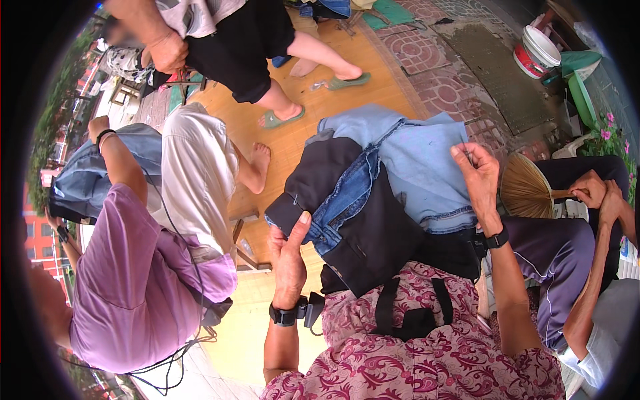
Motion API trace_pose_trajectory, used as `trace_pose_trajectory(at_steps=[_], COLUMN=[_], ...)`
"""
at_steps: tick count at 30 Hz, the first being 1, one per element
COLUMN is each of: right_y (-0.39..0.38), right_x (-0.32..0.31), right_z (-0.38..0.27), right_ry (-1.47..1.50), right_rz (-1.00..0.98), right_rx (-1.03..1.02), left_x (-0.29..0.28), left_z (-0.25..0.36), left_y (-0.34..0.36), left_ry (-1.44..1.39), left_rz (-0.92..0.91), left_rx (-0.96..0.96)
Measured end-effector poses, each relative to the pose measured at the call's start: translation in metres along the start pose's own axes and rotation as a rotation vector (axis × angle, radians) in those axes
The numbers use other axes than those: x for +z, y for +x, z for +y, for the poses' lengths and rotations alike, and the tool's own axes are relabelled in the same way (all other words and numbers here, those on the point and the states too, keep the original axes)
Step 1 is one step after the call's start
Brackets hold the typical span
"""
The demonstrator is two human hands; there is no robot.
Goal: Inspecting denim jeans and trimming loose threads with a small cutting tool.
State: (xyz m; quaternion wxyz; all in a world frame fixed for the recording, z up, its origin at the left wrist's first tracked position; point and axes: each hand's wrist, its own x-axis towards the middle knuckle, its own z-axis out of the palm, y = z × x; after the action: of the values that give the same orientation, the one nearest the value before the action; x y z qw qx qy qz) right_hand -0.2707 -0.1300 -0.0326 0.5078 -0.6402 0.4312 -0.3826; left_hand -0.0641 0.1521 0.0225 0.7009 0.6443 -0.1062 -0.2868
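A denim garment (423,177), light blue on one side, lies spread over my lap. Dark cloth (397,233) and a frayed mid-blue denim band (347,197) run across it; whether these all belong to one piece I cannot tell. My left hand (289,257) is closed on the dark cloth's folded edge at the left, thumb on top. Raised over the garment's right side, my right hand (479,177) has thumb and fingers pinched together. A small dark thing shows at its fingertips, too fine to name.
At my left sits a person in a purple top (127,267) with denim (143,150) on the lap; a black cable (180,233) hangs there. Someone in green slippers (283,117) stands ahead. A person on my right holds a straw fan (527,187). A white-and-red bucket (537,50) stands far right.
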Motion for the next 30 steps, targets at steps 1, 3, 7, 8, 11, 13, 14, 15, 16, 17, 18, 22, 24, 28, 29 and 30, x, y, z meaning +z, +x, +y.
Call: trace_pose_trajectory(at_steps=[1, 3, 7, 8, 11, 13, 14, 15, 16, 17, 18, 22, 24, 28, 29, 30], right_y=[-0.005, -0.020, -0.035, -0.034, -0.033, -0.030, -0.025, -0.017, -0.009, -0.001, 0.007, 0.037, 0.025, -0.009, -0.013, -0.019], right_x=[-0.001, -0.002, -0.005, -0.006, -0.008, -0.010, -0.014, -0.022, -0.027, -0.030, -0.034, -0.060, -0.051, -0.014, 0.000, 0.013], right_z=[0.003, -0.001, -0.006, -0.002, 0.002, 0.000, -0.003, -0.008, -0.018, -0.031, -0.040, -0.015, -0.013, -0.050, -0.065, -0.078], right_ry=[-0.079, -0.219, -0.478, -0.511, -0.517, -0.447, -0.450, -0.397, -0.346, -0.329, -0.317, -0.188, -0.183, -0.082, -0.088, -0.094], right_rz=[-0.075, -0.161, -0.299, -0.293, -0.240, -0.117, -0.125, -0.014, 0.101, 0.177, 0.261, 0.285, 0.199, -0.032, -0.058, -0.085], right_rx=[0.001, -0.031, -0.190, -0.244, -0.263, -0.258, -0.259, -0.239, -0.215, -0.243, -0.270, -0.145, -0.078, 0.020, -0.019, -0.059], left_x=[-0.003, -0.008, -0.012, -0.012, -0.012, -0.011, -0.009, -0.006, 0.001, 0.016, 0.028, 0.049, 0.040, 0.038, 0.036, 0.034], left_z=[-0.008, -0.017, -0.026, -0.027, -0.025, -0.019, -0.014, -0.007, 0.005, 0.024, 0.032, 0.016, -0.013, -0.031, -0.031, -0.030], left_y=[0.004, 0.009, 0.019, 0.024, 0.029, 0.035, 0.040, 0.043, 0.045, 0.042, 0.037, 0.018, 0.016, 0.005, 0.006, 0.008], left_ry=[-0.014, -0.027, -0.059, -0.107, -0.077, -0.093, -0.097, -0.158, -0.217, -0.249, -0.254, -0.193, -0.020, -0.225, -0.207, -0.188], left_rz=[-0.006, 0.000, -0.009, -0.036, -0.055, -0.066, -0.060, -0.120, -0.184, -0.196, -0.206, -0.193, -0.125, -0.047, -0.052, -0.057], left_rx=[-0.021, -0.048, -0.071, -0.093, -0.087, -0.087, -0.089, -0.077, -0.067, -0.063, -0.072, -0.013, -0.203, -0.321, -0.313, -0.305])
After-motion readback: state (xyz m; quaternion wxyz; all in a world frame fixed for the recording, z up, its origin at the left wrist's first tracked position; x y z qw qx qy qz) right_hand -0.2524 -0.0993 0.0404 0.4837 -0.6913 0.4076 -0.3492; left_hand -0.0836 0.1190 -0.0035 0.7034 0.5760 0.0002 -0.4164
